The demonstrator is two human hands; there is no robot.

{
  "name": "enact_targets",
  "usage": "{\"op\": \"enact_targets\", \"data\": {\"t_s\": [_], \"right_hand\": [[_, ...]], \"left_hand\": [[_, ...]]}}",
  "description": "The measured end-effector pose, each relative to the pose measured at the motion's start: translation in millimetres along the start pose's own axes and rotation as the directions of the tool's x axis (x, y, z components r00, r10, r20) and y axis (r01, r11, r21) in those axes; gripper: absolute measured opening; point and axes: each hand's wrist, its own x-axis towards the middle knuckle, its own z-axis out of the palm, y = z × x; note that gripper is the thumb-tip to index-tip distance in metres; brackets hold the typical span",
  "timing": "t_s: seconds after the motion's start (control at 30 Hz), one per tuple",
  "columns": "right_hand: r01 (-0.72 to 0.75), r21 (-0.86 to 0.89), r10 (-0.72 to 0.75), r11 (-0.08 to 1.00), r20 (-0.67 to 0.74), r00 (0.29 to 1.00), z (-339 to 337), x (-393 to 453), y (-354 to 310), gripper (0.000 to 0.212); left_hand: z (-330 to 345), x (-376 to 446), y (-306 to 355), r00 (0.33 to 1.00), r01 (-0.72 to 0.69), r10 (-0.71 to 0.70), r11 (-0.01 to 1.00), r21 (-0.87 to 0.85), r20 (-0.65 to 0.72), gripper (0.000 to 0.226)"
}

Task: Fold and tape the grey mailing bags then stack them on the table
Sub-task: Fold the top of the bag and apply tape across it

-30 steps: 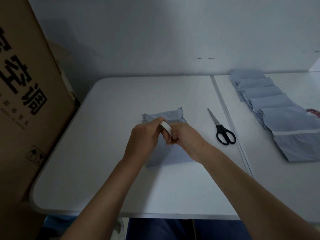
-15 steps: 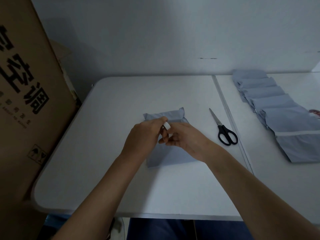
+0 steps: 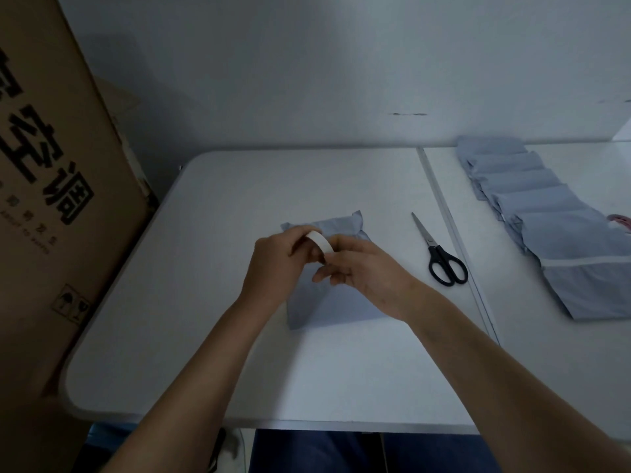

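2 bare hands: left hand (image 3: 273,264) and right hand (image 3: 367,273), both over the mid table; 1 white strip of tape (image 3: 320,242) pinched between them; 1 folded grey plastic mailing bag (image 3: 336,307) lying flat under the hands; 1 row of overlapping folded grey mailing bags (image 3: 549,213) on the right, approx 6 visible by their edges, exact count unclear since they overlap; 1 pair of black-handled metal scissors (image 3: 440,257) btwn the single bag and the row; 2 white table tops, the left one (image 3: 239,199) and the right one (image 3: 580,353), w/ 1 seam btwn them; 1 tall brown cardboard box w/ black printed characters (image 3: 51,199) at left; 1 small pink-red item (image 3: 619,220) at the right edge, too cut off to identify.
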Motion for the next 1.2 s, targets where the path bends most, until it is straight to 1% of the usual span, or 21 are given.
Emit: {"op": "enact_targets", "data": {"t_s": [0.03, 0.1, 0.13, 0.17, 0.23, 0.27, 0.33, 0.43, 0.53, 0.6, 0.73, 0.8, 0.87, 0.97, 1.03, 1.13, 1.2], "right_hand": [[0.006, -0.02, -0.006, 1.0, -0.017, 1.0, 0.3, -0.1, 0.8, 0.016], [0.013, -0.084, -0.02, 0.996, -0.082, 0.996, 0.0, 0.0, 3.3, 0.014], [0.019, -0.122, -0.032, 0.992, -0.111, 0.993, -0.3, 0.2, 4.6, 0.015], [0.024, -0.165, -0.047, 0.986, -0.134, 0.99, -0.6, 0.2, 5.7, 0.016], [0.024, -0.255, -0.07, 0.967, -0.171, 0.983, -0.5, 1.0, 7.1, 0.016], [0.023, -0.291, -0.081, 0.956, -0.187, 0.979, -0.1, 1.9, 7.4, 0.015], [0.023, -0.347, -0.099, 0.938, -0.202, 0.974, 2.3, 3.4, 6.5, 0.014], [0.022, -0.471, -0.138, 0.882, -0.214, 0.967, 5.2, 4.3, 4.4, 0.013], [0.035, -0.522, -0.186, 0.852, -0.239, 0.953, 5.0, 4.4, 3.9, 0.009], [0.05, -0.568, -0.222, 0.822, -0.237, 0.946, 4.1, 5.3, 4.7, 0.012], [0.07, -0.677, -0.309, 0.733, -0.24, 0.921, 3.1, 7.2, 4.2, 0.015], [0.065, -0.72, -0.324, 0.691, -0.228, 0.918, 3.1, 7.9, 3.2, 0.017], [0.064, -0.735, -0.322, 0.675, -0.215, 0.922, 2.3, 8.9, 2.6, 0.022], [0.092, -0.765, -0.329, 0.638, -0.163, 0.93, 1.7, 7.7, -1.4, 0.023], [0.08, -0.76, -0.32, 0.646, -0.174, 0.931, -0.2, 6.3, -5.1, 0.022], [0.043, -0.718, -0.292, 0.695, -0.227, 0.929, -4.1, 6.3, -8.0, 0.021], [0.011, -0.736, -0.271, 0.677, -0.235, 0.933, -6.6, 7.6, -10.2, 0.023]], "left_hand": [[-1.6, 0.9, -1.9, 0.996, 0.071, -0.068, 0.996, -0.045, 0.063, 0.023], [-4.7, 0.5, -4.6, 0.972, 0.177, -0.164, 0.982, -0.065, 0.17, 0.032], [-6.3, -0.1, -5.6, 0.968, 0.202, -0.189, 0.977, -0.062, 0.168, 0.035], [-8.1, -0.7, -6.4, 0.974, 0.197, -0.189, 0.978, -0.062, 0.123, 0.034], [-12.0, -4.5, -0.8, 0.99, 0.141, -0.142, 0.989, -0.041, 0.001, 0.027], [-12.8, -6.8, 3.8, 0.993, 0.11, -0.111, 0.994, -0.021, -0.039, 0.023], [-11.7, -10.5, 11.8, 0.996, 0.036, -0.033, 0.999, 0.033, -0.081, 0.017], [-8.5, -12.5, 16.9, 0.99, -0.05, 0.07, 0.986, 0.162, -0.125, 0.011], [-4.2, -11.7, 15.8, 0.978, -0.098, 0.15, 0.945, 0.313, -0.146, 0.008], [-1.2, -10.9, 15.9, 0.975, -0.103, 0.17, 0.915, 0.39, -0.143, 0.009], [1.3, -9.4, 17.5, 0.968, -0.131, 0.216, 0.867, 0.481, -0.127, 0.01], [2.1, -9.0, 18.5, 0.962, -0.148, 0.246, 0.838, 0.525, -0.121, 0.01], [2.1, -7.6, 18.6, 0.958, -0.141, 0.254, 0.818, 0.557, -0.13, 0.012], [-0.8, -4.0, 16.5, 0.969, -0.12, 0.216, 0.833, 0.54, -0.118, 0.015], [-3.9, -2.0, 15.4, 0.981, -0.096, 0.163, 0.874, 0.477, -0.102, 0.015], [-8.0, -3.2, 18.1, 0.991, -0.054, 0.09, 0.947, 0.316, -0.1, 0.012], [-10.2, -3.3, 19.7, 0.997, 0.017, -0.001, 0.98, 0.201, -0.08, 0.011]]}}
